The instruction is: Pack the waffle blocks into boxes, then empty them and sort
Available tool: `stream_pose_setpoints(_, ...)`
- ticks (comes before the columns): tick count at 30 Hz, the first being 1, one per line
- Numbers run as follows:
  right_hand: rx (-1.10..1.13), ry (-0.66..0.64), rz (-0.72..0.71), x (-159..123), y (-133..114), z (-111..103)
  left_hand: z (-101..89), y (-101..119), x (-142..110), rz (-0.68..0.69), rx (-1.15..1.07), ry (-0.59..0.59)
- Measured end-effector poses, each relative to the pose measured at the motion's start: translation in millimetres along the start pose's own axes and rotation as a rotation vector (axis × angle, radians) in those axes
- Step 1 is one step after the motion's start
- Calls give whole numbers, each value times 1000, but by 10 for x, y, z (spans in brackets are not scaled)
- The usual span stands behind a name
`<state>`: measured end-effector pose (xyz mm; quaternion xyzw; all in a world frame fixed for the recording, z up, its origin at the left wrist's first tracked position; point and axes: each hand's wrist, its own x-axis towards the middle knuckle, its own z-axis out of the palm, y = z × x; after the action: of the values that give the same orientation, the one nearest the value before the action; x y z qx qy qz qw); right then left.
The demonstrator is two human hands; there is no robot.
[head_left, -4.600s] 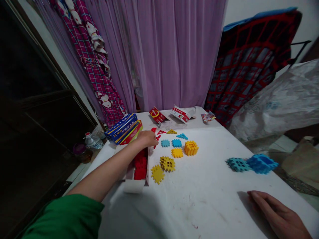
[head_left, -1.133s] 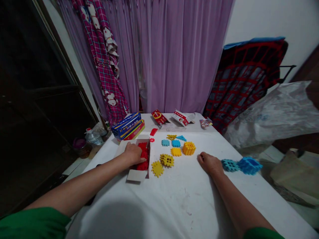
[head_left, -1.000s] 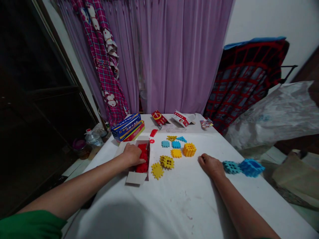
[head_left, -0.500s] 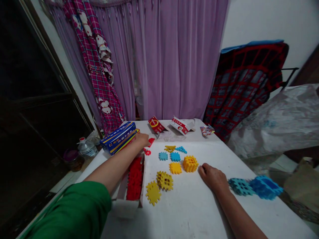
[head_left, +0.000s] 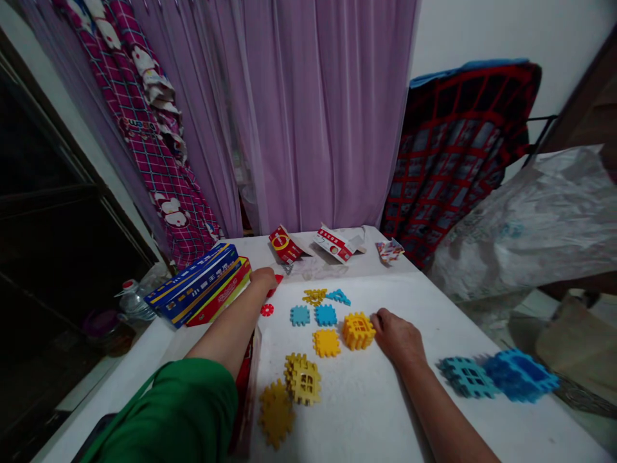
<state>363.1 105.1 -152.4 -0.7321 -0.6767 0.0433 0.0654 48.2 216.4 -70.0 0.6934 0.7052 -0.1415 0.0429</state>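
Note:
My left hand (head_left: 263,278) reaches across to the far left of the table, fingers mostly hidden and closed at a flat red plastic building piece (head_left: 276,284) that sticks out beside them. Below it lies a small round red piece (head_left: 267,310). My right hand (head_left: 399,335) rests on the table with curled fingers, right beside a yellow block cube (head_left: 358,331); nothing shows in its grasp. Left of the cube are a flat yellow tile (head_left: 326,343), a blue tile (head_left: 326,315) and a pale blue tile (head_left: 299,316). Beyond them sit a yellow triangle piece (head_left: 315,296) and a blue one (head_left: 339,296).
Blue and red boxes (head_left: 193,283) stand at the left edge. Under my left forearm is an open box (head_left: 250,386) with red pieces. Nearer lie olive-yellow blocks (head_left: 303,379); at right, blue blocks (head_left: 520,375). Torn cardboard (head_left: 333,244) lies at the far edge.
The view has shifted right and dipped, so things appear further left and lower. My forearm now covers more of the open box. Both hands stay near the same pieces.

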Motion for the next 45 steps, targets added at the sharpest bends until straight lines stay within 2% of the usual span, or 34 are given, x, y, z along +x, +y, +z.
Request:
stream_pose_setpoints(3, -6, -1, -7, -14, 12, 8, -171, 2, -154, -80, -12, 12)
stream_pose_setpoints(5, -4, 6, -6, -29, 23, 5, -320, -29, -358, -85, -35, 40)
stream_pose_setpoints(9, 13, 19, 14, -87, 45, -25, -521, -233, -1037, -10, -95, 107)
stream_pose_setpoints(11, 34, 14, 45, -143, 53, -45, -526, -379, -1451, 17, -115, 122)
stream_pose_setpoints(14, 55, 21, 87, -274, 65, -62, -419, -571, -1989, 6, -124, 109)
stream_pose_setpoints(17, 51, 41, 83, -441, 81, -45, -246, -652, -2294, -16, -118, 79)
stream_pose_setpoints(21, 47, 62, 87, -640, 108, 18, -45, -549, -2395, -57, -94, 95)
stream_pose_setpoints(26, 62, 62, 91, -758, 151, 71, 123, -325, -2352, -127, -58, 160)
stream_pose_setpoints(29, 59, 66, 97, -768, 163, 74, 208, -266, -2302, -145, -57, 192)
stream_pose_setpoints(36, 69, 63, 116, -752, 170, 81, 280, -321, -2303, -125, -79, 232)
stream_pose_setpoints(41, 88, 63, 117, -743, 184, 105, 296, -429, -2377, -41, -123, 249)
stream_pose_setpoints(45, 94, 69, 114, -746, 181, 106, 343, -456, -2309, -20, -176, 274)
